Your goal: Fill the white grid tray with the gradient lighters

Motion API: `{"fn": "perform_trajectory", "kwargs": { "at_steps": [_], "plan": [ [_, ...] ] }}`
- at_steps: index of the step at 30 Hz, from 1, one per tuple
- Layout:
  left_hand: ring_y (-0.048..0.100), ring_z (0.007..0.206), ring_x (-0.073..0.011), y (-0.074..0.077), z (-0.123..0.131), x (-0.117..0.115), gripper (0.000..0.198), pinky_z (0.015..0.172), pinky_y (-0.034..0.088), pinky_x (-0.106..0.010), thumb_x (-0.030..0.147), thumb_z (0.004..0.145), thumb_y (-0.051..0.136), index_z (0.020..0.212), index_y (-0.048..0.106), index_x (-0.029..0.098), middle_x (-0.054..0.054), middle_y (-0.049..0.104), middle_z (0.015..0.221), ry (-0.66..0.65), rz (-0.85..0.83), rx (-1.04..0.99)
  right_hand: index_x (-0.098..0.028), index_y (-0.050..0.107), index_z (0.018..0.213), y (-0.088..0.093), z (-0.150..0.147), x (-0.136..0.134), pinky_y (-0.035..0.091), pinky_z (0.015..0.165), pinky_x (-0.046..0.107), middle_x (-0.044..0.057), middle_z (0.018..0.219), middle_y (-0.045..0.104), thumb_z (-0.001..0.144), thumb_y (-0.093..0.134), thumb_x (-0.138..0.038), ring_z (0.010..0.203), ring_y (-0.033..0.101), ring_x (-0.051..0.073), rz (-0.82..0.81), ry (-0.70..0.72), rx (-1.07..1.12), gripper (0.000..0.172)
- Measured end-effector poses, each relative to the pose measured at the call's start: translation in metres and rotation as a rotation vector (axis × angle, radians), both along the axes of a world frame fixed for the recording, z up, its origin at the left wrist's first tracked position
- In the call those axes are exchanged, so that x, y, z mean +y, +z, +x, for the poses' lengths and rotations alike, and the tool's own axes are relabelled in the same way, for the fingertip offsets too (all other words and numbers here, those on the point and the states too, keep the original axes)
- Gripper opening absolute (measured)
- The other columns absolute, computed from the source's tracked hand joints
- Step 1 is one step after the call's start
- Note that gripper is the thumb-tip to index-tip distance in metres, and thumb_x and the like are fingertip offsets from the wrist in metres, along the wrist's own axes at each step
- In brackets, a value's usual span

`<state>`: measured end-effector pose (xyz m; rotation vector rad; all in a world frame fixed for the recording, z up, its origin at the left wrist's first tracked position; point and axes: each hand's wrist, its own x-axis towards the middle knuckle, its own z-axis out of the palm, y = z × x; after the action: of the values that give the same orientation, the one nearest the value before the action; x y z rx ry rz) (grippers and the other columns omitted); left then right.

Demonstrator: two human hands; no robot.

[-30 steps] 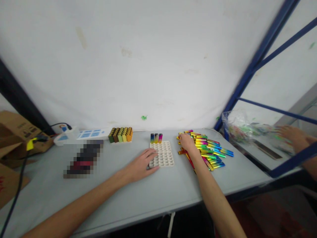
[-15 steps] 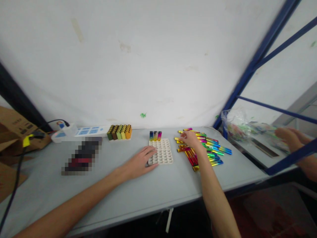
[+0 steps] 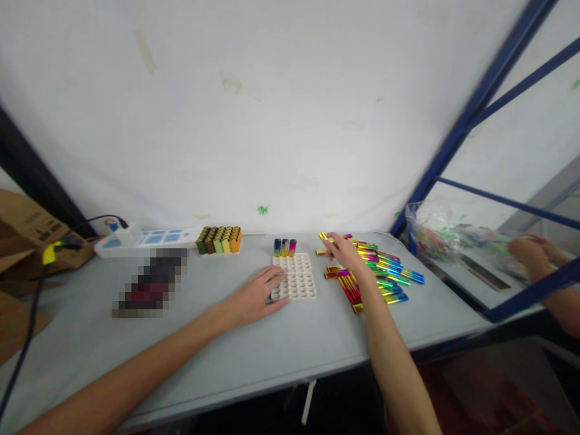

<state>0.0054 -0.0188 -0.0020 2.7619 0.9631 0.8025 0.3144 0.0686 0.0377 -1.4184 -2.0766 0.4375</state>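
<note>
A white tray [image 3: 299, 278] with rows of holes lies on the table. Three lighters [image 3: 284, 248], coloured in blue, yellow and pink, stand upright along its far left edge. My left hand [image 3: 259, 296] grips the tray's left side, fingers over the rim and thumb at the near corner. Something dark shows under that palm. My right hand [image 3: 341, 249] is closed on a shiny gold lighter [image 3: 322, 236], just above the near-left part of a loose pile of metallic lighters [image 3: 380, 266] in red, gold, green and blue.
A block of gold-topped lighters [image 3: 220, 240] stands at the back left, beside a white power strip [image 3: 154, 238]. A blurred-out dark object [image 3: 151, 281] lies before it. Cardboard [image 3: 40, 229] is far left. Beyond the blue metal frame [image 3: 446, 151], another person's hands [image 3: 534, 254] are near plastic bags.
My right hand has lifted slightly and moved left from the pile, a gold lighter now showing in its fingers. My left hand and the tray stay put. The other person's hands shifted.
</note>
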Motion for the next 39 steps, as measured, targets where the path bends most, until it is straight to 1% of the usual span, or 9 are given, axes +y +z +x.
{"fn": "perform_trajectory", "kwargs": {
  "at_steps": [3,6,8,12,15,22,27,31,39],
  "plan": [
    [0.049,0.134,-0.0293,-0.001,0.000,0.001,0.046,0.116,0.043,-0.048,0.040,0.095,0.063,0.135,0.057,0.017,-0.015,0.056,0.138,0.003,-0.001,-0.007,-0.019,0.062,0.106,-0.004,-0.010,0.000,0.041,0.057,0.023,-0.005,0.059,0.052,0.101,0.034,-0.058,0.053,0.051,0.013,-0.027,0.094,0.182,0.049],
    [0.049,0.134,-0.0296,-0.001,0.000,0.001,0.047,0.116,0.042,-0.048,0.040,0.094,0.064,0.134,0.058,0.016,-0.015,0.057,0.138,0.000,-0.005,-0.019,-0.017,0.064,0.106,-0.009,-0.020,0.000,0.036,0.051,0.022,-0.005,0.063,0.049,0.098,0.035,-0.065,0.052,0.045,0.011,-0.133,0.157,0.280,0.057],
    [0.049,0.134,-0.0297,-0.001,0.000,0.001,0.046,0.115,0.043,-0.048,0.040,0.094,0.064,0.134,0.058,0.017,-0.015,0.057,0.137,-0.002,-0.008,-0.026,-0.017,0.066,0.108,-0.009,-0.027,-0.001,0.036,0.052,0.022,-0.004,0.066,0.052,0.096,0.043,-0.063,0.054,0.045,0.011,-0.114,0.158,0.267,0.053],
    [0.050,0.133,-0.0301,0.001,0.000,0.000,0.046,0.115,0.043,-0.049,0.039,0.094,0.063,0.134,0.058,0.017,-0.015,0.057,0.137,-0.004,-0.011,-0.025,-0.018,0.071,0.097,-0.005,-0.039,-0.006,0.036,0.055,0.022,-0.002,0.066,0.057,0.089,0.062,-0.053,0.059,0.048,0.012,0.051,0.143,0.184,0.037],
    [0.051,0.132,-0.0300,0.001,0.000,0.000,0.046,0.114,0.044,-0.049,0.039,0.094,0.064,0.134,0.058,0.018,-0.015,0.058,0.136,-0.008,-0.013,-0.038,-0.017,0.072,0.096,-0.007,-0.045,-0.005,0.039,0.058,0.023,-0.002,0.065,0.058,0.087,0.068,-0.044,0.060,0.051,0.012,0.109,0.125,0.167,0.028],
    [0.051,0.132,-0.0299,0.003,-0.002,0.000,0.045,0.115,0.043,-0.049,0.038,0.093,0.065,0.132,0.059,0.017,-0.015,0.058,0.137,-0.013,-0.019,-0.016,-0.017,0.071,0.109,-0.020,-0.048,0.003,0.046,0.069,0.024,0.001,0.079,0.065,0.089,0.066,-0.033,0.073,0.060,0.014,0.147,0.165,0.184,0.026],
    [0.050,0.133,-0.0298,0.005,-0.002,0.000,0.043,0.116,0.042,-0.048,0.038,0.093,0.065,0.130,0.060,0.016,-0.015,0.057,0.137,-0.020,-0.010,0.010,-0.016,0.071,0.097,-0.024,-0.052,0.002,0.049,0.075,0.026,0.006,0.093,0.064,0.094,0.061,-0.040,0.082,0.061,0.016,0.184,0.159,0.106,0.025],
    [0.054,0.128,-0.0303,0.009,-0.002,-0.001,0.042,0.113,0.045,-0.049,0.037,0.090,0.067,0.127,0.062,0.017,-0.015,0.061,0.132,-0.039,-0.011,-0.007,-0.017,0.068,0.097,-0.024,-0.054,0.002,0.051,0.079,0.027,0.008,0.097,0.066,0.099,0.055,-0.036,0.088,0.063,0.017,0.193,0.151,0.070,0.023],
    [0.058,0.121,-0.0290,0.012,-0.005,-0.002,0.043,0.109,0.048,-0.046,0.038,0.086,0.070,0.123,0.064,0.017,-0.015,0.063,0.126,-0.053,-0.022,-0.044,-0.019,0.063,0.104,-0.018,-0.053,-0.003,0.052,0.079,0.027,0.006,0.098,0.074,0.097,0.057,-0.032,0.091,0.069,0.018,0.113,0.214,0.134,0.016]
  ]
}}
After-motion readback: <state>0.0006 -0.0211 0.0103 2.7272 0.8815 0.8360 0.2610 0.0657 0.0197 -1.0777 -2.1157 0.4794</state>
